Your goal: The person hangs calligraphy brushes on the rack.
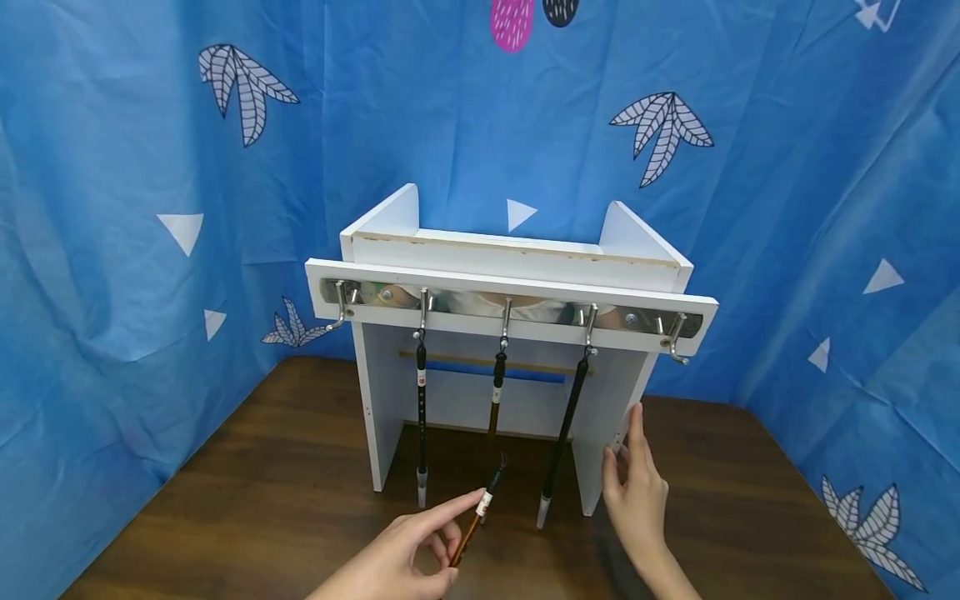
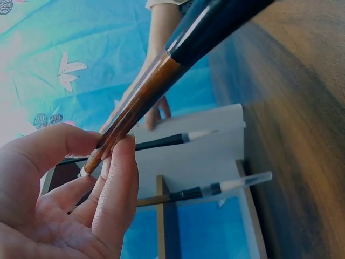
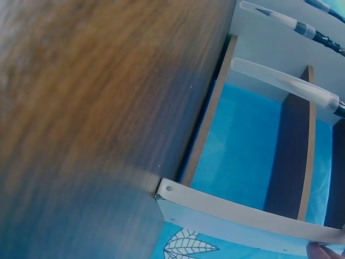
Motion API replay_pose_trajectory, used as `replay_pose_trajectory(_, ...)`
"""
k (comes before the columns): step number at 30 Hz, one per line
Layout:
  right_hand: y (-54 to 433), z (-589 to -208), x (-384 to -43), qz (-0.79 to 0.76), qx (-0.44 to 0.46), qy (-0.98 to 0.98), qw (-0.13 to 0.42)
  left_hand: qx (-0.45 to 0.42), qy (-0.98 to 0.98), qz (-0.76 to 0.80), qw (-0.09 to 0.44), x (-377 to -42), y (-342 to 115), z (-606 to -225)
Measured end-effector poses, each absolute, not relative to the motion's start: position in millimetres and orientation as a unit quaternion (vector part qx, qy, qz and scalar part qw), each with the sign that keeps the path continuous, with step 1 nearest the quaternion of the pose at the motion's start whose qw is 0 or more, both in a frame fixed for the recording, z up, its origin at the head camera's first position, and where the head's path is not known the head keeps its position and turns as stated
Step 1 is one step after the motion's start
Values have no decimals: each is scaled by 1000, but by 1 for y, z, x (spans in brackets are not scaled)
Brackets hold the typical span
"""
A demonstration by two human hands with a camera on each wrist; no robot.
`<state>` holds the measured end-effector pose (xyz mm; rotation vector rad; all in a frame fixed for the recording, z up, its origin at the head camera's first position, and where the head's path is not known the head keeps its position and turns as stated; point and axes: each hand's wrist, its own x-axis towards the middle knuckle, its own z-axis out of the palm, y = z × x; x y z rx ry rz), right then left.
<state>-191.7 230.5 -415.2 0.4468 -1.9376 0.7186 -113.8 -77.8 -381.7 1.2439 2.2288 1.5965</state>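
My left hand point(image 1: 408, 546) pinches a brown-handled calligraphy brush point(image 1: 484, 503) between thumb and fingers, its black end with a thin loop tilted up toward the rack. In the left wrist view the same brush point(image 2: 145, 94) crosses close to the camera. Three more brushes hang from the hooks of a white rack point(image 1: 480, 252): a black one point(image 1: 422, 408) on the left, a brown and black one point(image 1: 495, 404) in the middle, and a dark one point(image 1: 564, 429) hanging slantwise on the right. With extended fingers, my right hand point(image 1: 637, 500) touches the rack's right side panel.
The outermost hooks, a left hook point(image 1: 340, 304) and a right hook point(image 1: 677, 337), carry nothing. The rack stands on a dark wooden table point(image 1: 247, 500). Behind and beside it hangs a blue patterned curtain point(image 1: 465, 125). Clear caps cover some brush tips.
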Motion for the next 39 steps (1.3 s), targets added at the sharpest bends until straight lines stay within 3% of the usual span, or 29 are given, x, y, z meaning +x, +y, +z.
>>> replay_pose_trajectory(8,230,-415,-191,295,185,-797,494,437,728,527,25,-114,-78,-381)
replay_pose_trajectory(22,232,-415,-193,294,187,-799,490,382,715,581,65,-111,-83,-374)
replay_pose_trajectory(39,233,-416,-193,292,189,-800,489,363,726,583,40,-107,-89,-366)
